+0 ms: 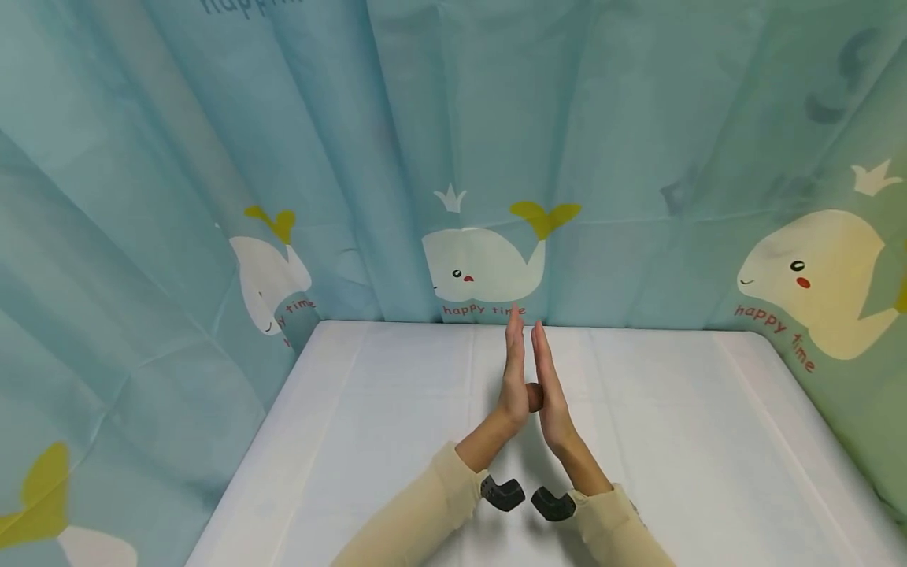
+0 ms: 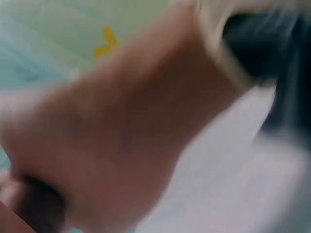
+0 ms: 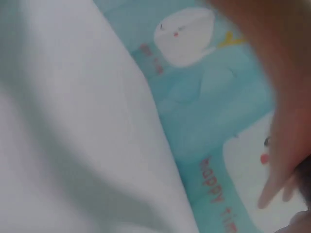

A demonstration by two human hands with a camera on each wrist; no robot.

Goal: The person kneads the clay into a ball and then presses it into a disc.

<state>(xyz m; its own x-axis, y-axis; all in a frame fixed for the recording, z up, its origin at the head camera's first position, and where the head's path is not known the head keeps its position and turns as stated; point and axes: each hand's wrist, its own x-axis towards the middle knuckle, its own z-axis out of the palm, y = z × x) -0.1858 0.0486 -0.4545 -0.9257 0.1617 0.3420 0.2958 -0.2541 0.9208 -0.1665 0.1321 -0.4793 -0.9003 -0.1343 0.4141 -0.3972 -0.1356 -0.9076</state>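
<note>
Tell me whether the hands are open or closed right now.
Open. Left hand and right hand stand with straight fingers, palms facing each other, above the white table, holding nothing.

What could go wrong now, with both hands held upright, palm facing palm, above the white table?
1. The left hand and right hand stand with straight fingers and hold nothing; both wrist views are blurred, so fine detail there may be lost.
2. The dark wrist devices sit close together and might knock each other.
3. The fingertips are near the whale curtain and could brush it.

Two hands — left hand (image 1: 515,378), right hand (image 1: 549,386); one white table (image 1: 368,441); three whole whales on one curtain (image 1: 177,118)
</note>
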